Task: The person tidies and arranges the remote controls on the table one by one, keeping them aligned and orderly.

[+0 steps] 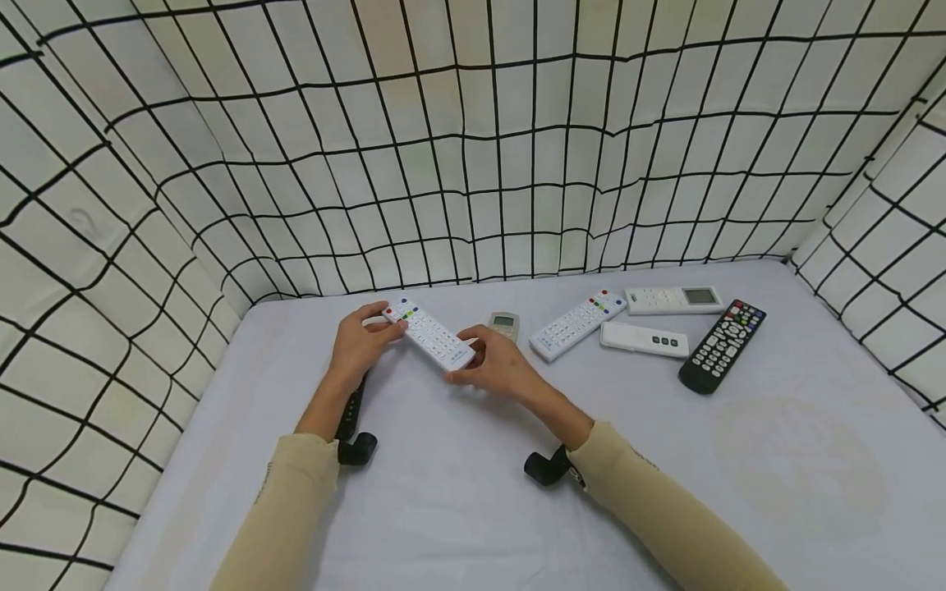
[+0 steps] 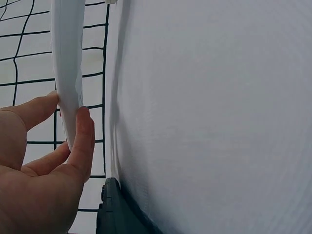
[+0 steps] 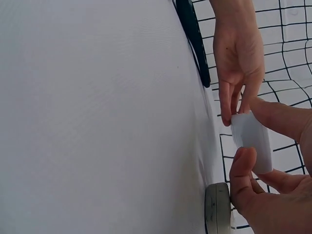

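Observation:
Both hands hold a white remote control (image 1: 431, 334) with rows of small buttons and a few coloured ones near its far end. My left hand (image 1: 358, 345) pinches the far left end between thumb and fingers. At the near right end, my right hand (image 1: 497, 361) grips it with thumb and fingers. In the left wrist view the remote (image 2: 68, 63) shows edge-on, raised off the cloth. The right wrist view shows the remote's end (image 3: 252, 139) between the right fingers, the left hand (image 3: 239, 58) beyond. A black remote (image 1: 351, 410) lies partly hidden under the left forearm.
Behind the right hand lies a small grey remote (image 1: 504, 323) with a screen. Farther right are a second white button remote (image 1: 576, 326), a white remote with a screen (image 1: 674, 300), a slim white remote (image 1: 643, 339) and a black remote (image 1: 722, 348). Black netting (image 1: 466, 193) borders the white-covered table (image 1: 443, 509).

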The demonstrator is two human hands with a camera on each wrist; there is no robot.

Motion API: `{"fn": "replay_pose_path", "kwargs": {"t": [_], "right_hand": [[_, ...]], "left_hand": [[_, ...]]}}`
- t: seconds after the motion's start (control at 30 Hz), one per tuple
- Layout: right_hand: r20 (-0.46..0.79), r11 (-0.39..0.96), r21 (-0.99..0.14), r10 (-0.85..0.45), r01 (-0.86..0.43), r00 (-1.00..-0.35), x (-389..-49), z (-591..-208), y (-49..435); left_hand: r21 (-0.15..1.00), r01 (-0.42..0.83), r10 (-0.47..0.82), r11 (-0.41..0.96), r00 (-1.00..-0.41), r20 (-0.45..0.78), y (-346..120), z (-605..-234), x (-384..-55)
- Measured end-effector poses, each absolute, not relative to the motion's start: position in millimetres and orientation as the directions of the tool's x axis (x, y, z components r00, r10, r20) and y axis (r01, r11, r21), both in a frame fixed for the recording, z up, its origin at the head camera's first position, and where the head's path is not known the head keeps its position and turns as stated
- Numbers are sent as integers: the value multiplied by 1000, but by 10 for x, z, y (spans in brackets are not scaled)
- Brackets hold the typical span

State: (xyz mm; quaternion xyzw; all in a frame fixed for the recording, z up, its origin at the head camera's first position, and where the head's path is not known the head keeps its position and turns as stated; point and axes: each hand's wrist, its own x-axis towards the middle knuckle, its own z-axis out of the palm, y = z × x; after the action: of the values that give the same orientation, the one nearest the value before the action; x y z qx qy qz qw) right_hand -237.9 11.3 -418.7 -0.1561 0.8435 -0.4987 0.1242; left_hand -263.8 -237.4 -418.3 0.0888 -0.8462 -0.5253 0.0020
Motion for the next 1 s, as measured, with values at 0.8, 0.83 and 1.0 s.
{"fn": "replay_pose_path", "kwargs": {"t": [0.8, 0.83, 1.0], "right_hand": [[-74, 414, -898, -479, -151, -875, -2172, -4175, -25], [-74, 418, -896, -481, -154, -873, -2161, -4177, -33], [-90, 432, -889, -492, -153, -866, -2113, -4184, -78]], "left_hand": [[846, -152, 5, 512, -984, -179, -2534, -4092, -2601], [841, -154, 7, 518, -983, -185, -2534, -4086, -2599], [819, -150, 31, 554, -979, -201, -2549, -4045, -2580]]}}
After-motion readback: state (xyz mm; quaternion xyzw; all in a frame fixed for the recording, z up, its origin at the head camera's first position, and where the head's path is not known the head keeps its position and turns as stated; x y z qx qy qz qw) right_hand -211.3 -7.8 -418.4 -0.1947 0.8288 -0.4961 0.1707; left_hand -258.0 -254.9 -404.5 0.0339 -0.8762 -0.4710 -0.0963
